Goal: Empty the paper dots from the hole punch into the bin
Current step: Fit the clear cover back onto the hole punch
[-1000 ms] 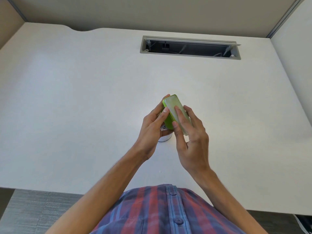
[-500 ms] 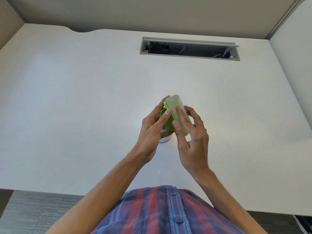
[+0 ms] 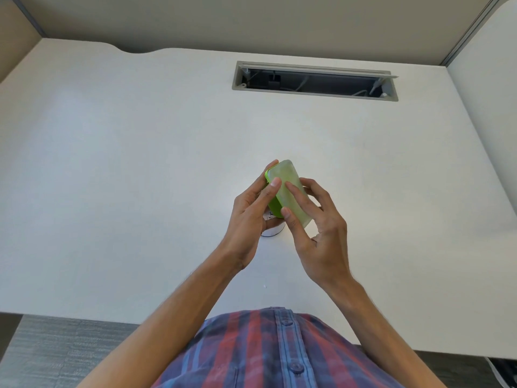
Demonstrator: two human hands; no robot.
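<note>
One white speck (image 3: 264, 286) lies on the white surface (image 3: 112, 191) nearest the person. Beyond it, the left hand (image 3: 249, 219) and right hand (image 3: 316, 233) both clasp one green hole punch (image 3: 285, 189), held tilted in the air, its pale translucent tray facing up. Directly beneath stands one small white bin (image 3: 272, 229), mostly hidden, contents unreadable. Farthest, one open cable slot (image 3: 314, 81) holds cords.

text: none legible | dark marks on small white container (image 3: 272, 229) under hands | too small to read
</note>
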